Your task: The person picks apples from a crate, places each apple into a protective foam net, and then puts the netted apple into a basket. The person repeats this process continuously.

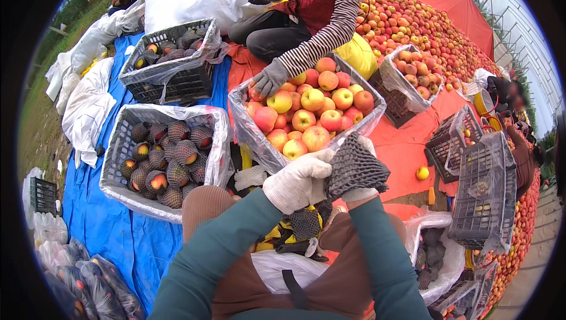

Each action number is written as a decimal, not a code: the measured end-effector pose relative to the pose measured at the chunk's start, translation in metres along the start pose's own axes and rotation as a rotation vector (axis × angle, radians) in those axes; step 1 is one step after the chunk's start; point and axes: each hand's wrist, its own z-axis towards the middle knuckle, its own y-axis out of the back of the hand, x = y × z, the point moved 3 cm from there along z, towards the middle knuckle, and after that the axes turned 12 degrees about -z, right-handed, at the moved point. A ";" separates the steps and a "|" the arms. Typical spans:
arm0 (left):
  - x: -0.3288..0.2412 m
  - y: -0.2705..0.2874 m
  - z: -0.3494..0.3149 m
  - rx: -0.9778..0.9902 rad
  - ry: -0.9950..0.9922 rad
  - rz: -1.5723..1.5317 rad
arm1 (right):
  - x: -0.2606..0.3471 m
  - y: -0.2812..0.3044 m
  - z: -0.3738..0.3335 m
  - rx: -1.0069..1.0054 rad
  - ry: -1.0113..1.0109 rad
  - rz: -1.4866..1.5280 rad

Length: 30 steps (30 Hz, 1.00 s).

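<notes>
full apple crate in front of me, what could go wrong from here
The apples are piled up to the rim of the crate, so one might roll out if knocked. The co-worker's hand is over the same crate, so hands could bump. The dark net at the right hand might tear if pulled hard.

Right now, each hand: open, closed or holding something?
Left hand: fingers curled against the dark foam net; whether pinching it cannot be told.
Right hand: holding the dark foam net, fingers mostly hidden.

Crate (125, 134) of netted apples (177, 174) left of apple bin (243, 137).
</notes>
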 end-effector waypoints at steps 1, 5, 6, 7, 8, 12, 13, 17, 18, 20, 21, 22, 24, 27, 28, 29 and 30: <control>0.011 0.001 -0.004 -0.102 0.029 -0.029 | 0.003 -0.039 -0.016 -0.460 0.117 -0.442; 0.012 -0.018 -0.013 0.027 0.256 0.299 | 0.009 -0.021 -0.007 0.007 -0.110 -0.073; 0.003 -0.024 -0.014 0.004 0.265 0.539 | 0.005 -0.016 -0.007 0.126 -0.161 0.001; -0.006 -0.029 -0.016 -0.025 0.269 0.776 | -0.002 -0.021 -0.009 0.242 -0.216 0.081; -0.015 -0.033 -0.017 -0.016 0.193 0.934 | -0.011 -0.006 -0.021 -0.405 -0.142 -0.456; -0.006 -0.001 -0.021 0.172 -0.095 1.201 | -0.027 -0.030 -0.025 -0.153 -0.369 -1.015; 0.007 -0.009 -0.021 0.013 0.097 0.680 | -0.035 -0.042 -0.028 -0.252 -0.511 -0.483; 0.027 0.001 -0.016 -0.024 0.206 0.121 | -0.031 -0.060 -0.018 -0.381 -0.271 -0.467; 0.025 0.014 -0.013 0.016 0.098 0.264 | -0.037 -0.049 -0.009 -0.084 -0.332 -0.288; 0.016 0.029 -0.008 0.062 -0.035 0.433 | -0.040 -0.013 0.001 0.040 -0.372 -0.278; 0.005 0.024 -0.010 0.059 -0.070 0.465 | -0.041 -0.006 0.011 0.019 -0.356 -0.238; -0.006 0.021 -0.013 0.053 -0.108 0.497 | -0.044 0.001 0.022 0.001 -0.344 -0.197; -0.036 -0.032 -0.025 0.056 -0.076 0.152 | -0.041 0.023 0.046 0.099 -0.149 -0.614; -0.074 -0.036 -0.025 -0.058 -0.317 0.064 | -0.055 0.063 0.074 0.495 0.452 -1.945; -0.083 -0.024 -0.023 -0.136 -0.495 0.494 | -0.060 0.072 0.088 0.582 0.399 -2.264; -0.092 -0.014 -0.021 -0.231 -0.521 0.276 | -0.075 0.081 0.104 0.736 0.362 -2.537; -0.099 -0.005 -0.019 -0.317 -0.567 0.055 | -0.093 0.085 0.115 0.726 0.020 -2.594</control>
